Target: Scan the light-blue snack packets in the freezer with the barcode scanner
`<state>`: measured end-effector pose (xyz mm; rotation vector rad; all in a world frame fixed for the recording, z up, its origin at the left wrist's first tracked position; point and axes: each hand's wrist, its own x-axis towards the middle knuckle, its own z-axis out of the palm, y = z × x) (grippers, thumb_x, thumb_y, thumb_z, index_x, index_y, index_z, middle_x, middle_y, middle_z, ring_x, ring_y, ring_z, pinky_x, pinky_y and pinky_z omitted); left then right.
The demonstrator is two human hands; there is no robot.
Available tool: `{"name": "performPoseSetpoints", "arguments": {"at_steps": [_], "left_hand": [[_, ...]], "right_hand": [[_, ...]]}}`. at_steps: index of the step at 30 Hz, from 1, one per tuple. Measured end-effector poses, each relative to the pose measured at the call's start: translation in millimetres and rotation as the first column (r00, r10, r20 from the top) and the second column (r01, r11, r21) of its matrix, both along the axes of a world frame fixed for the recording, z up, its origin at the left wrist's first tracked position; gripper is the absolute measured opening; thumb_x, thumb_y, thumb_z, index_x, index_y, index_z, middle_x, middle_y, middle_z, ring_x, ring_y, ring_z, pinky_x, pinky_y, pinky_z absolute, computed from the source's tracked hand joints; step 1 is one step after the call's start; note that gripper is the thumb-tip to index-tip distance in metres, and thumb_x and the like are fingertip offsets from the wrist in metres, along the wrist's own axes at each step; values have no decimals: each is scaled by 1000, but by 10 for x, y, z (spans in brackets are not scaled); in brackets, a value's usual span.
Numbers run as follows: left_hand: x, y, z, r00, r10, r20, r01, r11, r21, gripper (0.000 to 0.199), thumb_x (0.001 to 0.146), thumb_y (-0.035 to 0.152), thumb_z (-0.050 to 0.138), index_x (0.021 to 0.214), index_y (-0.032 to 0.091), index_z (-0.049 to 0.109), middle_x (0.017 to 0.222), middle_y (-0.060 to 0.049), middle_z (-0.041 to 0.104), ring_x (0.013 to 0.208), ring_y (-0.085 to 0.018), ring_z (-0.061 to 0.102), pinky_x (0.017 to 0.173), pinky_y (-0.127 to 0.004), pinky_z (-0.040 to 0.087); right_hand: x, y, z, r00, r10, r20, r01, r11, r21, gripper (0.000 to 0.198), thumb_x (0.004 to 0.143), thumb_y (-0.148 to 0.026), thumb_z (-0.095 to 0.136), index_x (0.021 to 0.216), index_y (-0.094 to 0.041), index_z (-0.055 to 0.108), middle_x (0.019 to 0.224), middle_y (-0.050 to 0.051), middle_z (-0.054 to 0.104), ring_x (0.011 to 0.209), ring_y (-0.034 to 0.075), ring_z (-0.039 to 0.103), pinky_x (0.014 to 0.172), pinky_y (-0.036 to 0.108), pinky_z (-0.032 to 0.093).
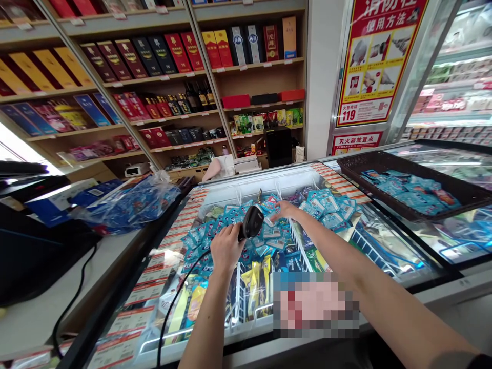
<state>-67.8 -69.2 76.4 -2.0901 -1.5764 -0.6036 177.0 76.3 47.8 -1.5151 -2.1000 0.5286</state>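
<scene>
My left hand [226, 246] is wrapped around the handle of a black barcode scanner [252, 222], its head raised above the freezer. A black cable runs down from it to the left. Past the scanner, my right hand [286, 210] reaches over the glass with its fingers pinched on a small packet [271, 220]. Many blue packets [273, 233] lie spread in a loose heap under both hands. A second pile of blue packets [326, 207] is to the right of my right forearm. Everything lies on or in the glass-topped chest freezer [269, 180]; which packets rest on glass I cannot tell.
A dark plastic tray [423, 179] with more blue packets stands at the right. To the left, a clear plastic bag [130, 202] of blue packages sits on a counter [103, 266]. White wire baskets [240, 292] divide the freezer. Shelves [165, 77] of boxes and bottles stand behind.
</scene>
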Motion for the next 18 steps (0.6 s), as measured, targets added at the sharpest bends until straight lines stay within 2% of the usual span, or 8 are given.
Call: {"name": "performPoseSetpoints", "arguments": {"at_steps": [3,7,13,18], "left_hand": [[-15,19,-7,1000,-13,3,13,1000,8,30,80,26,58,110,22,58,95,-7,67,95,-24,61,76,-31,42],[23,22,34,999,-33,-20,33,999,13,31,80,26,58,110,21,59,94,-6,67,93,-24,61,76,-32,43],[243,61,75,991,-105,-80,102,994,-32,29,81,27,58,110,22,59,94,-7,67,94,-24,61,76,-33,43],[438,168,23,974,-188,-124,182,982,-56,30,81,27,59,111,22,58,99,-6,67,96,-24,61,77,-33,43]], "right_hand": [[72,-35,-56,985,-107,-137,99,993,-63,57,61,-48,78,105,-14,65,100,9,67,82,21,63,67,30,50],[213,-157,-75,931,-187,-314,181,982,-48,49,72,-46,67,109,-13,61,90,6,64,72,17,59,62,28,48],[582,-475,-53,856,-154,-494,223,971,84,40,80,-41,55,111,-16,59,81,3,62,71,16,58,67,29,48],[832,-694,-156,737,-147,-659,305,943,130,36,82,-43,52,106,-19,61,72,1,59,65,17,57,62,30,47]]}}
